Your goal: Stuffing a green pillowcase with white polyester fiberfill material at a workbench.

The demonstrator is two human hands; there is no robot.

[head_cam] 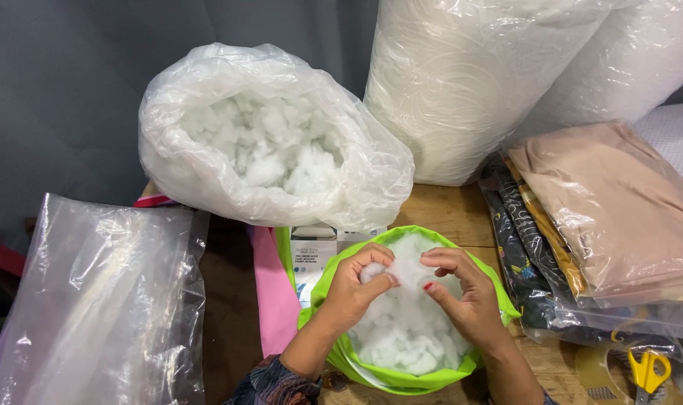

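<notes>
At the back we see two big rolls of white wadding (469,82) wrapped in clear film, standing side by side. In front of them, on the wooden table (446,206), sits a large clear plastic bag (206,172), mouth open upward, full of white stuffing (274,146). To the left lies a flat clear plastic sheet (94,300); to the right, a stack of folded fabrics in clear sleeves (612,217), the top one tan.

Nearest us is the green fabric cover (401,379), its round opening facing up toward the camera and its long axis running roughly away from us (the lower part is hidden by its own rim). It is packed with white stuffing. A pink strip of cloth (274,292) lies just beside it on the left.

Both hands work over the opening. The left hand (353,289) pinches a small tuft of stuffing (392,271) between thumb and fingers; the right hand (461,292) grips the same tuft from the other side, fingers curled.

At the lower right corner, yellow-handled scissors (648,371) rest on the table.
</notes>
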